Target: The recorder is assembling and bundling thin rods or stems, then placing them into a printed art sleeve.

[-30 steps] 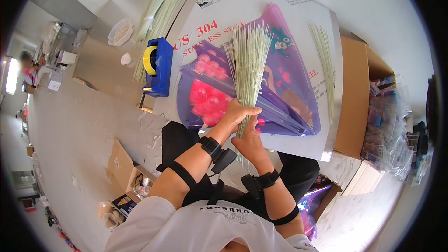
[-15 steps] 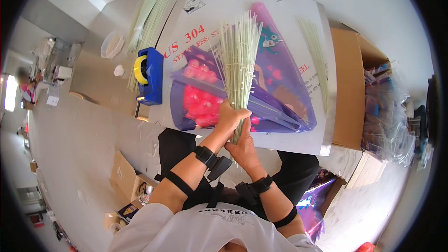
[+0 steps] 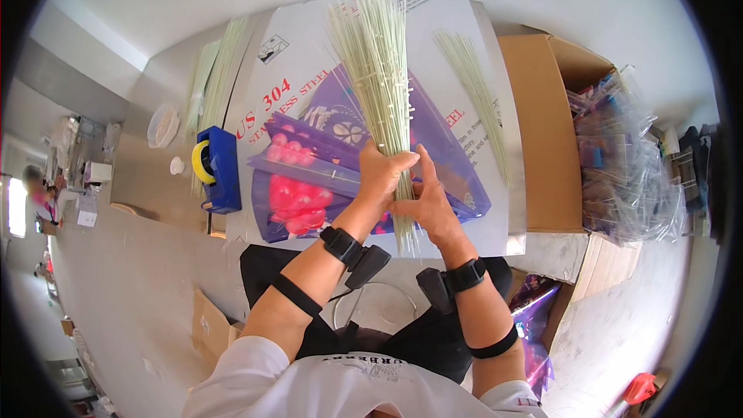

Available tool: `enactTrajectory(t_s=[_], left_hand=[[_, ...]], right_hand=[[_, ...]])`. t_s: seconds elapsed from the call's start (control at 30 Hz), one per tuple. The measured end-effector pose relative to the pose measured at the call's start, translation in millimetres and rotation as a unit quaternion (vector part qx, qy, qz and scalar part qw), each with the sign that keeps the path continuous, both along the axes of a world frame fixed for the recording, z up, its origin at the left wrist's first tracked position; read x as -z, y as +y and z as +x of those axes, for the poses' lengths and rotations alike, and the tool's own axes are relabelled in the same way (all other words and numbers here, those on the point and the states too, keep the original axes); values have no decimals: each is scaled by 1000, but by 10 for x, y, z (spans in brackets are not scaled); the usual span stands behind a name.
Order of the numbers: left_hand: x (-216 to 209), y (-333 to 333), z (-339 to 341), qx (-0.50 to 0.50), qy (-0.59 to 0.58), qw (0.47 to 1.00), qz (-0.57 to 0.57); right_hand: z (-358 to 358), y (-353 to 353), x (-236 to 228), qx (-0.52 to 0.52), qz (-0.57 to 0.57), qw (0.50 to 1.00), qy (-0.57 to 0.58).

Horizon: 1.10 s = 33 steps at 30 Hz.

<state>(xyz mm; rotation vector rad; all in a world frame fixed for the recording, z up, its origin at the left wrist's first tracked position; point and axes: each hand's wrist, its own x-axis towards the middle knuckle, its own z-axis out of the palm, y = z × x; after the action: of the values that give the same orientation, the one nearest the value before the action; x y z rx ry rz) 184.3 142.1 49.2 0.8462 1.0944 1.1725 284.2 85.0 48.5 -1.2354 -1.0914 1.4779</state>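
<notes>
A thick bundle of thin pale-green sticks (image 3: 377,70) stands fanned out at its far end, with small white bits along its right side. My left hand (image 3: 383,174) is wrapped round its lower part. Just below, my right hand (image 3: 431,203) cups the bundle from the right, thumb across the front and fingers partly hidden. Under the bundle lies a purple see-through plastic sheet or bag (image 3: 457,178) with printed figures. Pink round balls (image 3: 298,197), in or under the purple plastic, show left of my hands.
A blue tape dispenser (image 3: 224,170) with yellow tape stands at left, near a small white tub (image 3: 163,125). More sticks lie at left (image 3: 220,81) and right (image 3: 476,93) on the table. An open cardboard box (image 3: 542,131) and clear plastic packages (image 3: 631,170) are beyond the right edge.
The stick bundle has moved up, away from me, with my left hand still round it. My right hand has shifted to the bundle's right side, its fingers more spread.
</notes>
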Motion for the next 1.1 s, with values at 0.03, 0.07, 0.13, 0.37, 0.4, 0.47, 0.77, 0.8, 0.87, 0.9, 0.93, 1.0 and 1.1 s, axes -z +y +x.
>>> enactTrajectory(t_s=[0.03,0.07,0.13,0.37,0.4,0.47,0.77,0.8,0.87,0.9,0.93,1.0,1.1], left_hand=[[3,39,59,3,0,1000,2],[4,74,110,8,-13,1000,-1],[17,148,211,15,-26,1000,-5],[34,410,375,21,-40,999,-15],[18,470,390,15,-13,1000,-24],[-27,651,375,22,-10,999,-28],[-80,1179,565,13,2,999,-53],[-67,1238,627,16,2,999,-50],[-49,1372,763,-23,-24,998,-58],[-48,1447,841,-24,-20,998,-55],[-42,1529,953,-57,-59,995,-59],[-20,1693,1248,-114,-124,983,-77],[156,2025,1567,-147,-114,981,-48]], right_hand=[[59,51,19,9,17,999,-45],[106,85,9,4,7,998,-55],[161,152,52,7,24,999,-47],[303,220,76,20,37,999,-17],[381,206,59,23,40,999,-12],[595,205,45,51,-16,999,4],[1771,656,944,298,147,793,-511],[1802,702,1020,303,147,791,-510],[1798,798,1097,298,123,741,-589],[1784,828,1097,299,125,744,-585],[1774,839,1097,275,129,749,-589],[1773,859,1087,254,131,751,-595],[1749,912,1142,220,130,792,-554]])
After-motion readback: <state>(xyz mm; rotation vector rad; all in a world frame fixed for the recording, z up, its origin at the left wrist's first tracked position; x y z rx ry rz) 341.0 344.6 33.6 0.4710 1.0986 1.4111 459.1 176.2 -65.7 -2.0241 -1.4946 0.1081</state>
